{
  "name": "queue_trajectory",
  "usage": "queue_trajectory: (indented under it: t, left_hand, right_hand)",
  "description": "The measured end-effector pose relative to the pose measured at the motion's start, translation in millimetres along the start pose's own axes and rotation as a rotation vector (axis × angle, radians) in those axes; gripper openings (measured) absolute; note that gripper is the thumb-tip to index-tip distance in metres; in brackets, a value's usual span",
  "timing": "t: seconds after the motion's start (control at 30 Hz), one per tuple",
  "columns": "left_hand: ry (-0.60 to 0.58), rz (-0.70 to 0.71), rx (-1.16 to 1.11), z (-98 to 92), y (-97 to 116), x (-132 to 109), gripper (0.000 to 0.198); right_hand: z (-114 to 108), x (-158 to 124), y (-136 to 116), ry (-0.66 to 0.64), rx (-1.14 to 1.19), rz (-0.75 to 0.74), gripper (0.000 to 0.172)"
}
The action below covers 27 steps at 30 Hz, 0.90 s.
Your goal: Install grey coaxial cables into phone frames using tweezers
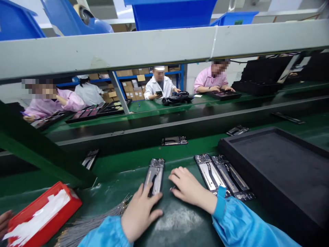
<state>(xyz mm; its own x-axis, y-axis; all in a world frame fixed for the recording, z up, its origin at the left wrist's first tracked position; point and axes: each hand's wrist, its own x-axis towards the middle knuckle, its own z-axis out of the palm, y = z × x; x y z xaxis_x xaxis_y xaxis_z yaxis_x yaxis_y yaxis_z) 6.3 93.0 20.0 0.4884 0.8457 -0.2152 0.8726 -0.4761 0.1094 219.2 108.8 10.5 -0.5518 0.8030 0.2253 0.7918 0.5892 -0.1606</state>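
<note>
A phone frame with a black flex strip lies on the green bench, pointing away from me. My left hand rests on its near end, fingers spread, thumb apart. To its right, my right hand hovers or rests over the bench with bent, parted fingers and nothing visible in them. Beyond my right wrist, two more phone frames lie side by side. Left of my left hand is a bundle of thin grey cables.
A red bin with white paper stands at left, another person's hand beside it. A large black tray fills the right. More phone frames lie on the strip behind. A green post rises at left; people sit across.
</note>
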Motion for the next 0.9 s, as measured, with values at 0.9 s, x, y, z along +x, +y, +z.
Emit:
queue_trajectory:
  t: [0.9]
  left_hand:
    - [0.26,0.135,-0.252,18.9,-19.6,2.6,0.021]
  right_hand:
    - [24.1,-13.5,-35.1,-0.21,0.085,-0.106,0.017]
